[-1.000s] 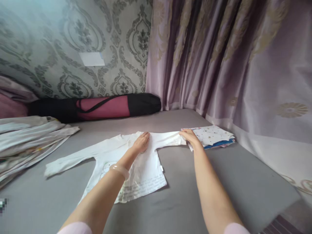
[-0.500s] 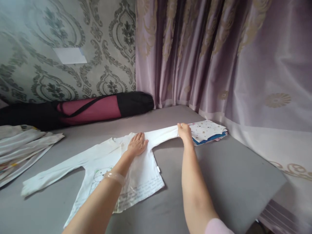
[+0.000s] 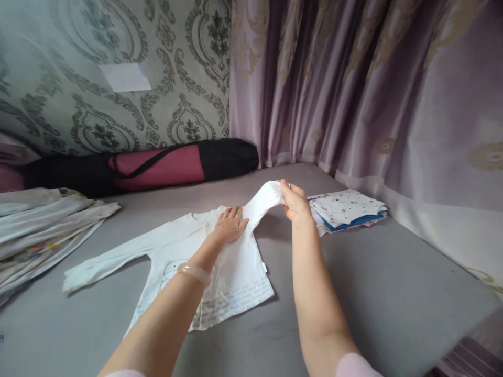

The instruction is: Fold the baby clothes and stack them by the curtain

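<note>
A small white long-sleeved shirt (image 3: 239, 267) lies spread on the grey surface, with a bear print partly covered by my left forearm and rows of lettering near the hem. My left hand (image 3: 231, 224) rests flat on the shirt's upper chest, near the shoulder, fingers stretched out. At the right, my right hand (image 3: 294, 200) pinches the cuff of one sleeve and holds it raised, so the sleeve arches up off the surface. The other sleeve stretches out flat to the left.
A stack of folded clothes (image 3: 346, 209) sits right of my right hand. Loose pale clothes (image 3: 43, 230) are heaped at the left. A long black and maroon bag (image 3: 165, 165) lies along the wall. Purple curtains (image 3: 334, 89) hang at the back and right.
My right hand has lifted the sleeve's cuff and brought it slightly inward, so the sleeve now bends upward. My left hand stays flat on the shirt. The view has shifted a little.
</note>
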`<state>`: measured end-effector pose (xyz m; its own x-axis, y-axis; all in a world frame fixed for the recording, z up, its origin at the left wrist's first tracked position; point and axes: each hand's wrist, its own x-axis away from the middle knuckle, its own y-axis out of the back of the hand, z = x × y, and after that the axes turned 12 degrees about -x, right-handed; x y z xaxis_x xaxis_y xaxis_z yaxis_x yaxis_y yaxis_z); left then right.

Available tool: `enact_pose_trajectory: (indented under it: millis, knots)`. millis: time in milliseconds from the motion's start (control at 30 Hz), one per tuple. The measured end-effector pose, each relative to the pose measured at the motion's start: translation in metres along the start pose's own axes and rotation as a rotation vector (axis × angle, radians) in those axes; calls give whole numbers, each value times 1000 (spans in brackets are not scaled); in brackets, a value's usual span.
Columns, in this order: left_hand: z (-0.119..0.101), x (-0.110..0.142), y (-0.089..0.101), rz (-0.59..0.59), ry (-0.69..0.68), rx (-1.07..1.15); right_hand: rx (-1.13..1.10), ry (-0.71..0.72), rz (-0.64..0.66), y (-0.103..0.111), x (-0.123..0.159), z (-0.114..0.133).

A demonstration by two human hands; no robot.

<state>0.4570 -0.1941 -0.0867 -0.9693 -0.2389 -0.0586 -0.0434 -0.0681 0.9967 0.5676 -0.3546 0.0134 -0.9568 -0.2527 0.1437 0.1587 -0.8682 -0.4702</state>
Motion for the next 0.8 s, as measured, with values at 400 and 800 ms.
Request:
enact_pose_trajectory:
  millis: [400, 800]
  knots:
    - [0, 4, 2, -95, -56, 169, 6, -62, -66, -10, 6, 0]
    - [30, -1, 16, 173, -208, 356, -24, -47, -26, -20, 10, 3]
